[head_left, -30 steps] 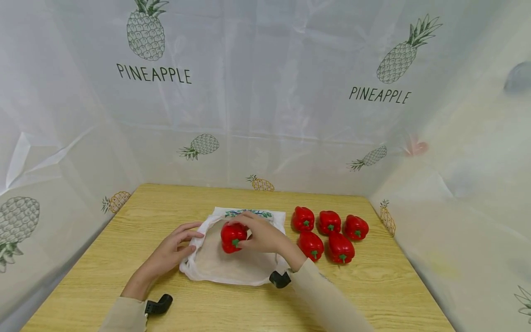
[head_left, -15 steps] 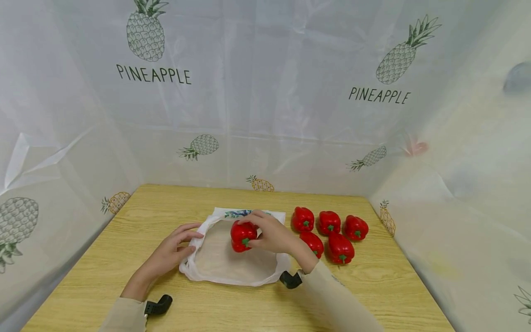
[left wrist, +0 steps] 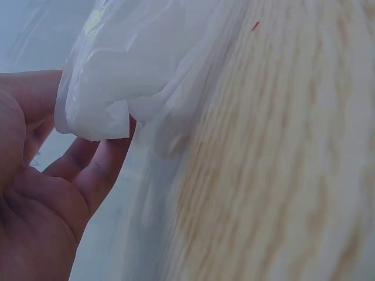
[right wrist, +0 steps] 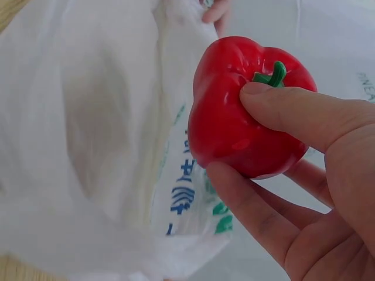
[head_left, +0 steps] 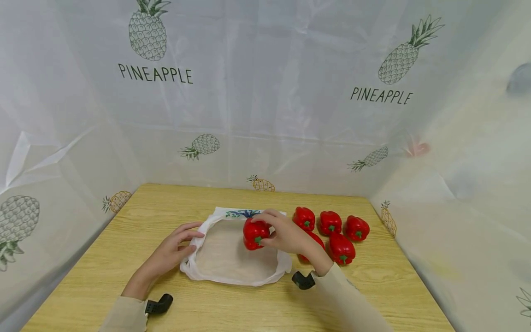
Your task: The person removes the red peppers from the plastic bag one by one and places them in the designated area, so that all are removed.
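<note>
A white plastic bag with blue and green print lies mouth open on the wooden table. My left hand is at its left rim; in the left wrist view the folded bag edge covers the tips of the bent fingers. Over the right part of the bag mouth, my right hand grips a red bell pepper. The right wrist view shows the thumb beside the green stem of the pepper, with fingers underneath. The bag interior shows no other pepper.
Several red bell peppers stand in two rows right of the bag; my right hand and forearm partly cover one. The table ends at the back against a pale curtain printed with pineapples, which also hangs on both sides.
My right hand has moved right with the bell pepper, from the middle of the bag mouth toward its right side. The left hand has stayed at the rim.
</note>
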`<state>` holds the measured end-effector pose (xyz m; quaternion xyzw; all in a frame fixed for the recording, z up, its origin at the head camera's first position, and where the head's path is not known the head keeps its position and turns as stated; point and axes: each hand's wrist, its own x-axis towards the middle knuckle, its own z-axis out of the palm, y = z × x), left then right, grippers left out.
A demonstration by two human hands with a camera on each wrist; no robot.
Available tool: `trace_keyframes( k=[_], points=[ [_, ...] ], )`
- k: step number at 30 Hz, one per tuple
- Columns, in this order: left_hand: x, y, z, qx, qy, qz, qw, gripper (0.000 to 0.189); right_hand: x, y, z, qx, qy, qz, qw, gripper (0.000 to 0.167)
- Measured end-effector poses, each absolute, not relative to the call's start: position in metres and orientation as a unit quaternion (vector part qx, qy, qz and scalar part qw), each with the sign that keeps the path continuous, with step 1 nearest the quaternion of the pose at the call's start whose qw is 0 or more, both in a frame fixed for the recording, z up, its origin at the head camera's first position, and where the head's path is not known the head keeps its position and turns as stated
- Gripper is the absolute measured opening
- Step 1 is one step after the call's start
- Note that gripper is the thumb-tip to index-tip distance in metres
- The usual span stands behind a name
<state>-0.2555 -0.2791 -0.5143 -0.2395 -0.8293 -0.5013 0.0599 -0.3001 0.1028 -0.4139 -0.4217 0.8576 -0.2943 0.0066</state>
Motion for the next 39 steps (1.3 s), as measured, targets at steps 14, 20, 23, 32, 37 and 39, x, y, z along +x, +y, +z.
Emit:
trace_keyframes(
  k=[14, 20, 23, 32, 37, 39],
  points=[
    [-0.255, -0.28, -0.516, -0.242, -0.834, -0.492, 0.068, 0.029, -0.298, 0.14, -0.405, -0.406, 0.866, -0.292, -0.007, 0.057],
    [-0.255, -0.279, -0.516, -0.24, -0.829, -0.502, 0.06, 0.029, -0.298, 0.153, -0.404, -0.399, 0.872, -0.283, -0.014, 0.058],
    [-0.256, -0.28, -0.516, -0.241, -0.829, -0.501, 0.059, 0.028, -0.299, 0.159, -0.405, -0.401, 0.873, -0.277, -0.022, 0.057],
    [-0.258, -0.281, -0.517, -0.245, -0.825, -0.507, 0.051, 0.028, -0.299, 0.177, -0.404, -0.402, 0.878, -0.256, -0.047, 0.059],
    [-0.257, -0.28, -0.516, -0.243, -0.828, -0.502, 0.057, 0.028, -0.299, 0.187, -0.403, -0.407, 0.878, -0.243, -0.068, 0.059],
    [-0.257, -0.28, -0.516, -0.243, -0.83, -0.498, 0.06, 0.028, -0.298, 0.192, -0.402, -0.406, 0.877, -0.246, -0.072, 0.059]
  ],
)
